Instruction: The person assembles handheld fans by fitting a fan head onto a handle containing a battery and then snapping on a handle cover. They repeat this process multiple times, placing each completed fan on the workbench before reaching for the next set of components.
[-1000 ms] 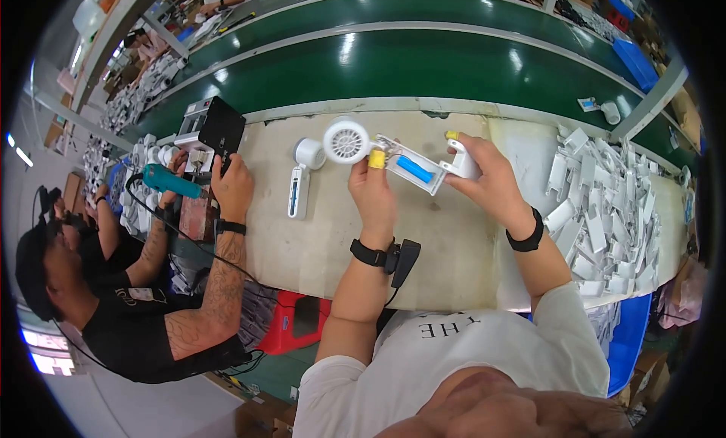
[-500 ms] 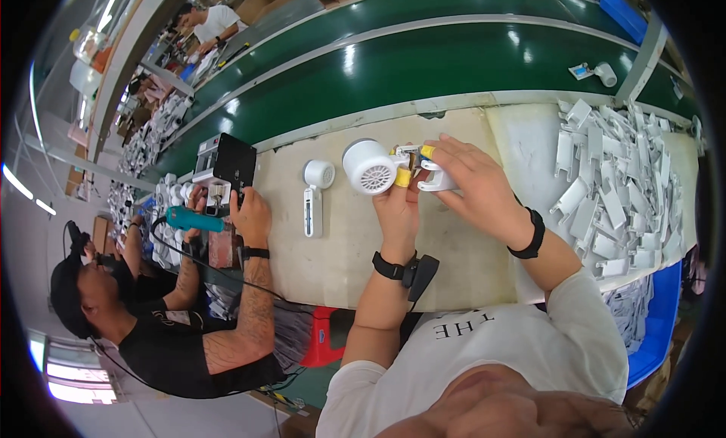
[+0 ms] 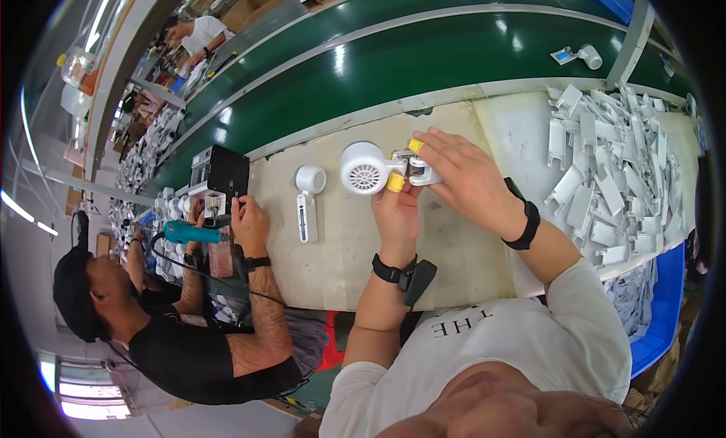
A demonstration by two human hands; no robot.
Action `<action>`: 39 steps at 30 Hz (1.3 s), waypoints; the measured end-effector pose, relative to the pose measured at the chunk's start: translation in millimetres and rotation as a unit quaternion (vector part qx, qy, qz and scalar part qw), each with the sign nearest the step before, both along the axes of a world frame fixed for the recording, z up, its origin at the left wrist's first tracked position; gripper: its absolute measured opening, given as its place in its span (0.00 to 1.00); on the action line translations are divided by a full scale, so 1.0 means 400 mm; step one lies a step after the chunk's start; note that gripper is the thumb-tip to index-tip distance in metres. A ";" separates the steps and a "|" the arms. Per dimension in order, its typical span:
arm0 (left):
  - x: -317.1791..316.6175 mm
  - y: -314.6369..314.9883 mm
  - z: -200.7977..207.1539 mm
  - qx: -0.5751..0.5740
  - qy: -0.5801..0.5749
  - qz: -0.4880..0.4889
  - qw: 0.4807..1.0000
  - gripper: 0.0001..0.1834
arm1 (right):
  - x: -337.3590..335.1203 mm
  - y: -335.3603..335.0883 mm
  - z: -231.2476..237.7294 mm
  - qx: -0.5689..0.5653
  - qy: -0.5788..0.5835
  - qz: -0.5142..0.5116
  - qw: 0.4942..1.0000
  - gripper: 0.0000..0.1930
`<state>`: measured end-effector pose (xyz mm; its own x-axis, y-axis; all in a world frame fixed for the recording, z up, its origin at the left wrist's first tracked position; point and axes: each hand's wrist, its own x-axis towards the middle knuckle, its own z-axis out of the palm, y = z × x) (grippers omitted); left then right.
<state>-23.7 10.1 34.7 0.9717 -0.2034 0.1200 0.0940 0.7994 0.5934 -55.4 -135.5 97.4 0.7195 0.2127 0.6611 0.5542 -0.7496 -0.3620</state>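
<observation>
A white handheld fan (image 3: 365, 169) with a round grilled head is in my left hand (image 3: 396, 220), whose fingers are closed on its open handle from below. Yellow covers wrap a fingertip or thumb on each hand. My right hand (image 3: 473, 182) grips a white plastic handle shell (image 3: 425, 173) and holds it against the far end of the fan's handle. The inner parts of the handle are partly hidden by my fingers. Left of my hands, a second white fan (image 3: 306, 203) lies on the table with its handle toward me.
A heap of white plastic shells (image 3: 609, 173) covers the table's right side, above a blue bin (image 3: 665, 309). Beyond the table runs a green conveyor belt (image 3: 423, 67) carrying one fan (image 3: 588, 57). At left, a co-worker (image 3: 189, 347) handles a teal power screwdriver (image 3: 189, 233) beside a black box (image 3: 227, 172).
My right hand has brought the shell in closer to the fan's handle, and the shell has tilted. The whole view has shifted slightly. The co-worker leans further in toward the table.
</observation>
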 end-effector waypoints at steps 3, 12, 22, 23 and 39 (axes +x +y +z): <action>-0.002 0.002 -0.001 0.059 -0.028 0.029 0.997 0.18 | 0.002 0.002 -0.008 -0.016 0.003 0.005 1.000 0.29; -0.018 -0.028 -0.012 0.025 -0.017 0.025 0.999 0.17 | 0.005 0.011 -0.022 -0.020 -0.013 -0.019 1.000 0.26; -0.021 -0.038 -0.028 0.048 -0.010 0.026 0.998 0.16 | 0.015 -0.001 -0.034 -0.011 -0.007 0.004 1.000 0.29; -0.020 -0.037 -0.025 0.053 -0.010 0.022 0.998 0.16 | 0.014 0.000 -0.036 -0.009 -0.007 0.002 1.000 0.29; -0.043 -0.032 0.017 0.133 -0.045 0.081 0.987 0.20 | 0.006 0.046 -0.070 0.076 -0.016 0.035 0.996 0.29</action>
<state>-41.0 -2.7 41.5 0.9821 -0.0818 0.1697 -0.0843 0.6146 0.7843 -53.1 -117.3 69.3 0.6836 0.1576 0.7126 0.6172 -0.6459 -0.4493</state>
